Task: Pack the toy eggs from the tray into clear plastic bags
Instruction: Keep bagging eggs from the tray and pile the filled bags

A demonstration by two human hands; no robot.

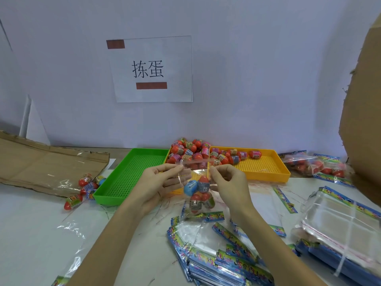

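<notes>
A clear plastic bag (199,201) hangs upright between my hands above the table, with several toy eggs inside, red ones and a blue one. My left hand (158,186) pinches the bag's top left edge with thumb and forefinger. My right hand (228,182) pinches the top right edge near the adhesive flap. Behind the bag, two yellow trays (266,168) hold a heap of red toy eggs (191,150).
A green tray (127,176) sits to the left. Loose eggs (86,186) lie beside flattened cardboard (41,162). Stacks of unused bags (216,254) lie in front, a bundle of bags (338,226) at right, packed bags (313,164) at far right, and a cardboard box (362,120).
</notes>
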